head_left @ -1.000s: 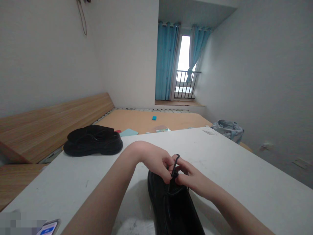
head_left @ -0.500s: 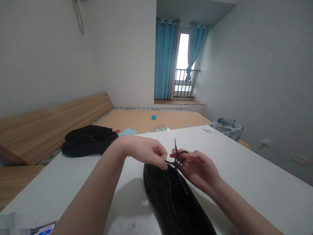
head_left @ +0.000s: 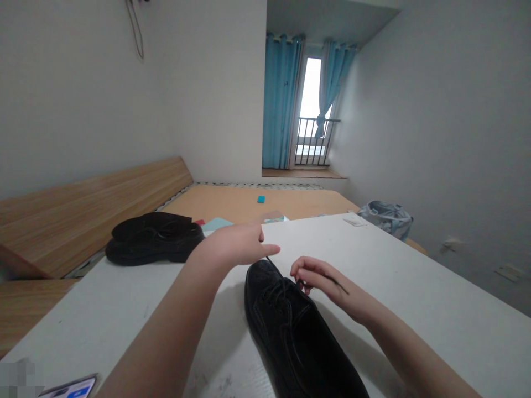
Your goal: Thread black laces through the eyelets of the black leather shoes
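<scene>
A black leather lace-up shoe (head_left: 286,326) lies on the white table (head_left: 394,265) directly in front of me. Its thin black lace rises near the far end of the shoe. My left hand (head_left: 234,247) is above that end, with a lace end (head_left: 269,261) running up to its fingers. Whether those fingers grip the lace, I cannot tell. My right hand (head_left: 319,278) is curled on the other lace (head_left: 338,287), whose tip sticks out past the fingers.
A pair of black shoes (head_left: 153,240) sits at the table's far left edge. A phone (head_left: 70,388) lies at the near left corner. Beyond the table are a wooden bed frame (head_left: 95,213), papers on its bare boards, and a grey-blue bag (head_left: 385,219).
My hands have drawn apart. The left has moved left and back from the lace crossing, and the right has curled lower over the other lace. The loop held up earlier no longer stands above the shoe.
</scene>
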Motion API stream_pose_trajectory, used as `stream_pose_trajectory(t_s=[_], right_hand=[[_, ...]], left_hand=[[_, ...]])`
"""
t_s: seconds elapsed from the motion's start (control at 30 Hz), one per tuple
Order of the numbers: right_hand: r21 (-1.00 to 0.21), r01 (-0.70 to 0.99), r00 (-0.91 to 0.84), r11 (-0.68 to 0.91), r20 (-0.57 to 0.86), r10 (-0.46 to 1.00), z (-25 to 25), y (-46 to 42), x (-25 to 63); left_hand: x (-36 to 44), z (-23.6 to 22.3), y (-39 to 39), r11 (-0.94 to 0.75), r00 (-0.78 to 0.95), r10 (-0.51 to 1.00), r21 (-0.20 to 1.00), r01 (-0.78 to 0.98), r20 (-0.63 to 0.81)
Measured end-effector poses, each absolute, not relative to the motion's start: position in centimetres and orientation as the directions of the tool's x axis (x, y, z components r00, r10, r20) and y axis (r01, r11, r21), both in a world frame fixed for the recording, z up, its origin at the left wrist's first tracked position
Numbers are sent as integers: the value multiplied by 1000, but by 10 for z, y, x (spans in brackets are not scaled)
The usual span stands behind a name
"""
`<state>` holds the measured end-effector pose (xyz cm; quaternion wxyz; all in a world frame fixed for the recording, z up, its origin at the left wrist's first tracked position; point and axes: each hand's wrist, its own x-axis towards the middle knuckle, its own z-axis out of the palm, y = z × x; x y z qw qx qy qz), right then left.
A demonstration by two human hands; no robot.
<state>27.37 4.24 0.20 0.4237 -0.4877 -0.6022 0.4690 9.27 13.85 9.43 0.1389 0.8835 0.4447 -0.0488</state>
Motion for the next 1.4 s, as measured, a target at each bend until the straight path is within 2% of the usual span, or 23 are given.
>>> stream_pose_trajectory(t_s=[0.03, 0.1, 0.2, 0.27, 0.37, 0.47, 0.63, 0.87, 1.03, 1.1, 1.2, 1.3, 1.4], right_hand=[[-950, 283, -203, 130, 72, 976, 2, 40, 270], [-922, 344, -240, 176, 95, 966, 1, 38, 265], [-946, 272, -232, 175, 112, 966, -5, 41, 262], [-952, 254, -193, 168, 120, 974, -10, 45, 261], [-944, 299, -120, 140, 108, 987, -13, 47, 260], [-913, 391, -41, 119, 112, 993, -13, 45, 259], [-892, 442, 22, 92, 113, 993, -13, 42, 261], [-950, 311, -37, 34, 24, 999, -16, 46, 261], [-977, 205, -24, 55, 51, 998, -8, 42, 264], [-982, 150, -115, 113, 96, 989, -3, 38, 268], [-954, 39, -229, 297, 281, 932, 7, 28, 273], [-907, -87, -162, 411, 420, 893, 16, 20, 278], [-906, -213, -5, 366, 375, 927, 23, 16, 283]], left_hand=[[95, 92, 135, -588, 607, 762, 154, 794, -224], [100, 88, 126, -670, 673, 695, 114, 734, -252], [108, 88, 114, -813, 798, 513, 117, 570, -316], [113, 90, 106, -849, 817, 438, 127, 513, -375], [117, 92, 98, -825, 774, 481, 86, 558, -412], [119, 92, 90, -804, 760, 537, 50, 592, -367], [121, 91, 84, -823, 777, 516, 44, 567, -360], [117, 87, 98, -878, 843, 398, 115, 464, -362], [112, 89, 107, -869, 855, 381, 179, 461, -351], [112, 89, 107, -860, 847, 406, 171, 481, -344], [115, 84, 106, -845, 832, 454, 144, 516, -319], [118, 78, 109, -827, 831, 461, 188, 529, -311], [120, 75, 116, -807, 846, 442, 280, 520, -299]])
